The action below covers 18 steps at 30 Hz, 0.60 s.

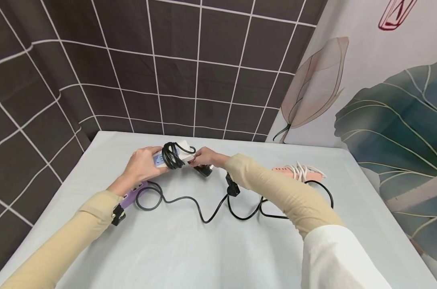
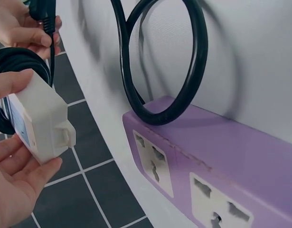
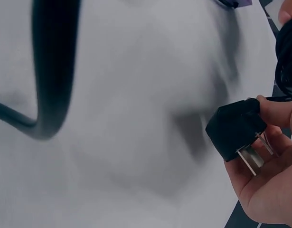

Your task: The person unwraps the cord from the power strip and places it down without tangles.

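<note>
A white power strip (image 1: 183,147) with a blue label is held up in my left hand (image 1: 141,165); black cord (image 1: 171,156) is wound around its middle. In the left wrist view, thumb and fingers grip the white strip (image 2: 47,116) from opposite sides, and its sockets cannot be seen. To its right, my right hand (image 1: 206,155) pinches the black plug (image 1: 204,171) near its cord end. Bare metal prongs on that plug (image 3: 235,128) show in the right wrist view, above the table.
Partly behind my left forearm lies a purple power strip (image 1: 133,194), with a black block (image 1: 118,215) at its near end. Loose black cable (image 1: 195,200) snakes across the pale table to another black plug (image 1: 233,188). A pink strip (image 1: 315,176) wrapped in white cord (image 1: 301,172) lies right.
</note>
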Available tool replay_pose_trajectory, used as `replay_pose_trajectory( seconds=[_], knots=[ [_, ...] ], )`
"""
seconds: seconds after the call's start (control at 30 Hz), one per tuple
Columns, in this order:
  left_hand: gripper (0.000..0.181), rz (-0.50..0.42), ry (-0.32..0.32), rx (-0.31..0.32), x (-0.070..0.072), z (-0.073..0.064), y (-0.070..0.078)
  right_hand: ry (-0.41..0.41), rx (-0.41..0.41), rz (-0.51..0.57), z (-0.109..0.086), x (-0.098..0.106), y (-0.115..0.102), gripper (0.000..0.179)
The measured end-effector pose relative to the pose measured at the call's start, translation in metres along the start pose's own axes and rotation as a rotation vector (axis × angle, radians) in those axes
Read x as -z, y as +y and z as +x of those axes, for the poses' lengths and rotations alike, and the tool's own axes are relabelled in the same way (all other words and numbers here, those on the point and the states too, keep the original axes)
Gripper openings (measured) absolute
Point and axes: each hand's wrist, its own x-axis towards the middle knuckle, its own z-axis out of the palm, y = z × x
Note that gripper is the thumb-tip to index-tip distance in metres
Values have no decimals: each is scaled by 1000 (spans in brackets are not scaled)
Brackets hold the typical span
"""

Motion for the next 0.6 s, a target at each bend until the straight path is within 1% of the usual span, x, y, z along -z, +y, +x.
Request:
replay_pose_trajectory(
  seconds=[0.13,0.37,0.6],
  knots=[
    [70,-9,1,-26,-1,-1,0,65,12,-17,-2,5,2,17],
    [71,-13,-31,-37,-4,-1,2,131,5,-23,-1,13,1,31],
    [72,-8,-71,-32,-3,-1,6,180,34,-43,0,19,-3,27]
  ],
)
